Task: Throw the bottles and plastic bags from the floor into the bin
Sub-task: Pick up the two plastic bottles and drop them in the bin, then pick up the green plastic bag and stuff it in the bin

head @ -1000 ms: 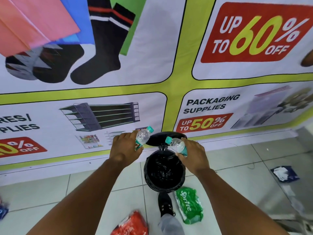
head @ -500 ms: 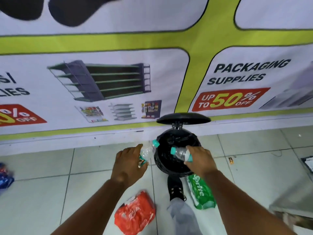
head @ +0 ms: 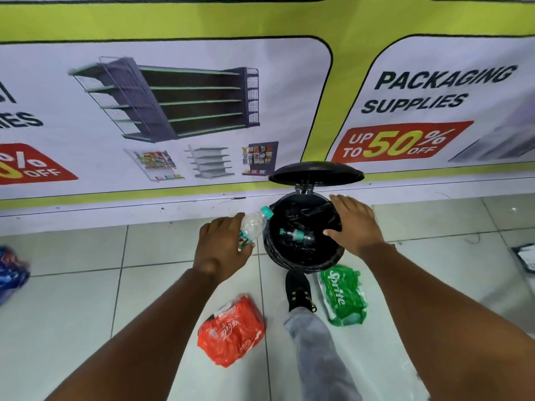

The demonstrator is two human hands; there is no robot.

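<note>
**One bottle in the bin, one at its rim**

Far left of the bin [head: 304, 256], a blue bag [head: 11, 273] lies on the floor. Nearer, the left hand [head: 223, 244] has its fingers wrapped round a clear bottle [head: 253, 224], cap tilted toward the rim. Below it lies a red bag [head: 231, 331]. Inside the bin rests another bottle [head: 296, 235]. A shoe [head: 299, 290] presses the pedal, lid [head: 315, 173] up. The right hand [head: 354, 224], fingers spread and empty, hovers over the right rim, with a green bag [head: 343, 296] beneath. Best carry the bottle over the opening before letting go.
</note>
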